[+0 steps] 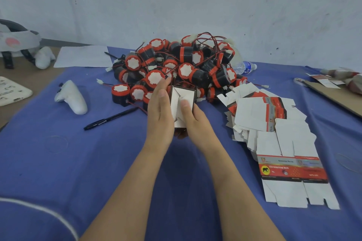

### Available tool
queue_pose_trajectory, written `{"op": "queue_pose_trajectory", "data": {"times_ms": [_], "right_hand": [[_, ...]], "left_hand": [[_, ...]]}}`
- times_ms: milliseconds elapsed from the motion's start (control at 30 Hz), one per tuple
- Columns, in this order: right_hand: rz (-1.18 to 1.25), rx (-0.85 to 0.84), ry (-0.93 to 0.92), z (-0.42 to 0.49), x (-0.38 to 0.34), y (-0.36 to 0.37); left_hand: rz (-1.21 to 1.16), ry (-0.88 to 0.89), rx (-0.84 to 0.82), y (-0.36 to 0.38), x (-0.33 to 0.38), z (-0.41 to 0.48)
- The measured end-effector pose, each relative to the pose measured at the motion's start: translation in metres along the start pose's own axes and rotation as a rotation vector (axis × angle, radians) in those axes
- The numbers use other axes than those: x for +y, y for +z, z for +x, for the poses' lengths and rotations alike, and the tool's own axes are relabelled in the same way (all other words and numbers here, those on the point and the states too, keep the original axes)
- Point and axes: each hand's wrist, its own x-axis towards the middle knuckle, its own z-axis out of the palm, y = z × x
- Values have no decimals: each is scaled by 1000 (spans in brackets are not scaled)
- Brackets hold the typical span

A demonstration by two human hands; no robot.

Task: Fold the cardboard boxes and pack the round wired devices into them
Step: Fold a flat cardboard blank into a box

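Observation:
A small cardboard box (183,96) with white inner flaps is held up between both hands over the blue cloth. My left hand (159,109) lies flat against its left side with straight fingers. My right hand (193,115) grips its right side, the thumb pressing on the white flaps. Behind the box lies a heap of round black-and-red wired devices (176,66) with white faces and red wires. A spread of flat unfolded boxes (274,133) lies to the right.
On the blue cloth (78,162) lie a black pen (110,119) and a white controller (72,97) to the left. A plastic bottle (245,67) lies behind the heap. White paper (84,55) is at the back left, a cardboard sheet (337,94) at far right.

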Motion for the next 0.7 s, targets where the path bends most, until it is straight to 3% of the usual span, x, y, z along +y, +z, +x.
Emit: {"op": "queue_pose_trajectory", "data": {"times_ms": [200, 333, 400, 500, 567, 700], "right_hand": [[142, 28, 51, -3, -3, 3], [116, 188, -115, -4, -9, 1], [4, 237, -221, -5, -9, 0], [-310, 284, -236, -5, -5, 0], [-448, 244, -238, -5, -2, 0], [-446, 55, -309, -8, -2, 5]], "left_hand": [[30, 8, 23, 1, -6, 0], [76, 20, 47, -1, -8, 3], [-15, -51, 21, -3, -6, 3], [-297, -202, -67, -3, 2, 0], [-414, -317, -92, -2, 6, -1], [-487, -443, -42, -2, 6, 1]]}}
